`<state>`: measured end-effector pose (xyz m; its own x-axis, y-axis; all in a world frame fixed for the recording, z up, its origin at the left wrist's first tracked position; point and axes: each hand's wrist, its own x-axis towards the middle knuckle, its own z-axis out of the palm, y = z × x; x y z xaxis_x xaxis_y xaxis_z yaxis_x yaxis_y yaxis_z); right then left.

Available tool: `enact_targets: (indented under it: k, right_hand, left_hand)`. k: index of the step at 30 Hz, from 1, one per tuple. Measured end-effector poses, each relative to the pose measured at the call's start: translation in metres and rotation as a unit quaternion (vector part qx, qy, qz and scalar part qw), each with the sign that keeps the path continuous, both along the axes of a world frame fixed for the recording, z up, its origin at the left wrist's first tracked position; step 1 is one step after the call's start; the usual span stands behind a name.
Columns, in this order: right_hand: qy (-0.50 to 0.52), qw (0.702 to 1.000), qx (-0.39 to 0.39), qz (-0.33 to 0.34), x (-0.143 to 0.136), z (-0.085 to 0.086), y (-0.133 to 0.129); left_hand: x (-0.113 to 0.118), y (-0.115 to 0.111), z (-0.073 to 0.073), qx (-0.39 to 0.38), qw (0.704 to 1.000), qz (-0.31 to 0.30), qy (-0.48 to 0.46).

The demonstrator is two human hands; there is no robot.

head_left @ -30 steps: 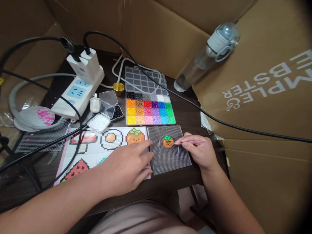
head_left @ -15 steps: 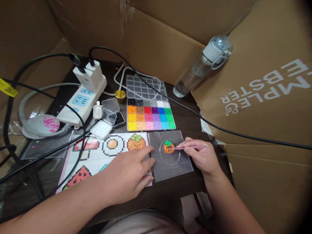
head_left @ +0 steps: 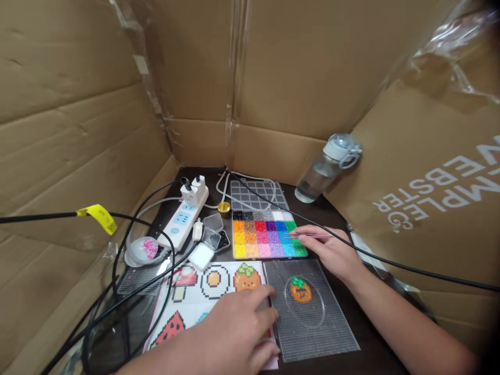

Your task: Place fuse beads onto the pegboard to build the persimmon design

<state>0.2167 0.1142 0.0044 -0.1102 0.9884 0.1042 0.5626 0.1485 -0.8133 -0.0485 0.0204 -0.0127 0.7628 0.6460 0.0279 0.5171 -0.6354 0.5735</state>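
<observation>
My right hand (head_left: 332, 250) pinches a pair of pink tweezers (head_left: 312, 235), its tips over the blue and purple compartments of the bead box (head_left: 269, 258). Fingers apart, my left hand (head_left: 242, 325) lies on the pattern sheet (head_left: 187, 297), its fingertips at the left edge of the clear pegboard (head_left: 289, 338). On the pegboard sits an orange persimmon shape of small beads (head_left: 300, 292) with a green top, inside a clear ring outline. Printed pixel pictures show on the sheet, among them a mushroom, an egg and a persimmon; my left hand hides its lower right.
A power strip (head_left: 183, 219) with white chargers stands at the left among black cables (head_left: 128, 250). Small clear boxes (head_left: 201, 256) hold white and black beads. Pink beads lie in a white dish (head_left: 135, 251). A water bottle (head_left: 322, 172) leans at the back right. Cardboard walls (head_left: 273, 78) surround the table.
My right hand has moved with the tweezers from the bead persimmon to above the bead box. My left hand stays at the pegboard edge. The camera view has tilted upward.
</observation>
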Motion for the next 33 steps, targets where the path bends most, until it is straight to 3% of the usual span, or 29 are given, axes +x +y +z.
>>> enact_targets:
  k: [6,10,16,24,33]
  right_hand:
    - [0.016,0.998,-0.001,0.066,-0.054,0.015,0.039]
    - [-0.003,0.996,0.015,0.091,-0.073,0.013,0.046]
    - [0.012,0.997,-0.023,0.074,-0.080,0.002,0.040]
    - [0.054,0.991,-0.079,0.092,-0.099,0.006,0.051]
    - [0.046,0.996,-0.018,0.074,-0.095,-0.004,0.051]
  left_hand:
    - [0.002,0.005,-0.008,0.017,1.000,-0.021,0.016]
    - [0.002,0.007,-0.011,0.027,0.999,-0.037,0.023]
    - [0.003,0.006,-0.009,0.026,0.999,-0.031,0.032]
    - [0.003,0.004,-0.009,0.029,0.999,-0.030,0.028]
    - [0.002,0.005,-0.005,0.007,0.999,-0.028,0.023]
